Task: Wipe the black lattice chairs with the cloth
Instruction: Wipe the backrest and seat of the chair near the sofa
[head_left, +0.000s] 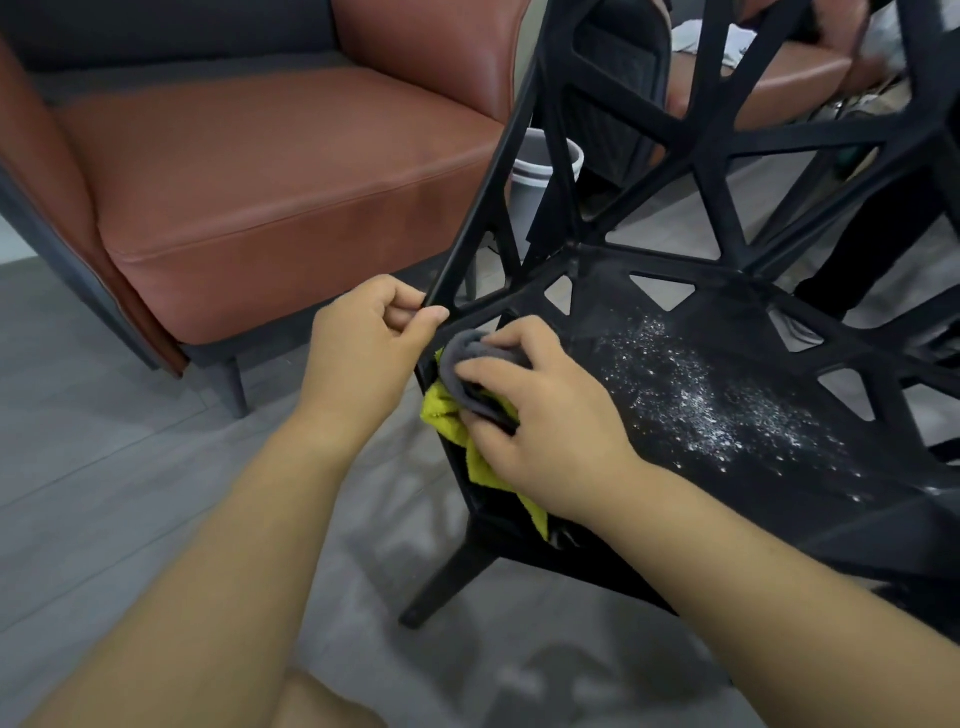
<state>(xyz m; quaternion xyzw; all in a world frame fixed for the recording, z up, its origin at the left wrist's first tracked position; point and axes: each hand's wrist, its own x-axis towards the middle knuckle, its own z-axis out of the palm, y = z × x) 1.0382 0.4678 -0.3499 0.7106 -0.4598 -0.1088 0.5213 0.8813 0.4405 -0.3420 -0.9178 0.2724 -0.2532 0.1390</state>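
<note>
The chair (737, 322) is black and full of triangle holes. It fills the right side of the frame, from the top down to the lower right. Its flat seat is in the middle right. Little white specks (691, 395) are spread over the seat.

The cloth (449, 415) is at the left corner of the seat, near the middle of the frame. It is gray on one side and yellow on the other. It is bunched up, and a yellow bit hangs down over the seat's edge.

My right hand (540, 415) lies on top of the cloth. My fingers are curled round it and press it onto the seat corner.

My left hand (363, 343) is just to the left of it, close beside the cloth. My thumb and fingers pinch a thin bar (457, 249) of the chair, where the bar meets the seat corner. The bar slants up toward the top of the frame.

One chair leg (447, 577) stands on the floor (104, 467) below my right hand. The floor is gray.

A brown armchair (285, 182) with dark sides fills the upper left. A pale bin (540, 166) sits behind the chair's bars, between the armchair and the chair.
</note>
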